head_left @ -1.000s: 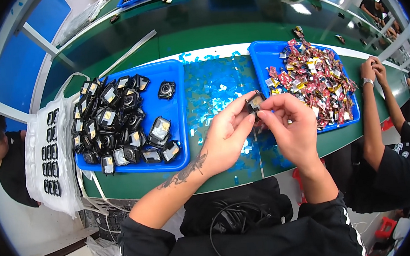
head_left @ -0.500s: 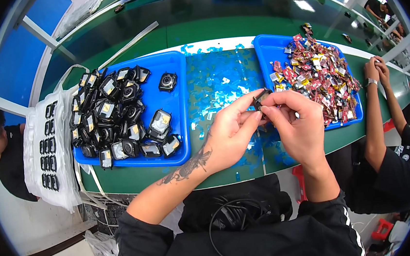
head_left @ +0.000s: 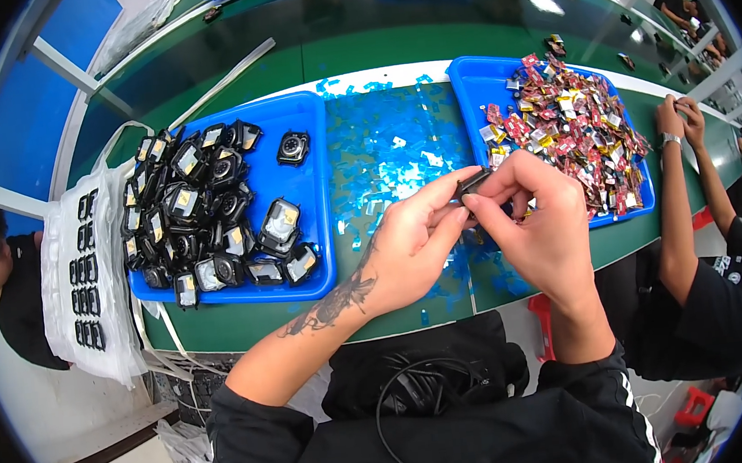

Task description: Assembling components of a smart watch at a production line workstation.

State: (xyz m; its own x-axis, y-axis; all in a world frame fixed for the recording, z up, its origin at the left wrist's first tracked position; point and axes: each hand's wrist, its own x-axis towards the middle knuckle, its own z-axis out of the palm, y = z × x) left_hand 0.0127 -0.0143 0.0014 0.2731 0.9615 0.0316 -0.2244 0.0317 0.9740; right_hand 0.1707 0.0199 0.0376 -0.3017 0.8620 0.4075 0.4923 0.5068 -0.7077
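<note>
Me: On my feed the left hand (head_left: 417,249) and the right hand (head_left: 540,225) are close together above the green table (head_left: 398,317).

Partner: What are the fingers doing?

Me: On each hand, thumb and fingertips are pinched on 1 small dark case (head_left: 473,182). The right thumb and forefinger partly cover it. I can't tell whether anything else sits inside the right palm.

Partner: Where is that case exactly?

Me: Up in the fingertips, over a scatter of blue scraps (head_left: 390,146), between the 2 trays and nearer the right tray (head_left: 474,81).

Partner: And what's in the trays?

Me: I see the left tray (head_left: 295,190) heaped with black watch cases (head_left: 183,199), mostly along its left side, with 1 loose watch case (head_left: 293,147) lying apart at the upper right. The right tray carries a mound of small red, white and yellow parts (head_left: 570,135).

Partner: Anyone alongside?

Me: To the right, a co-worker's hands (head_left: 668,122) are close together; I can't make out what they hold.
</note>
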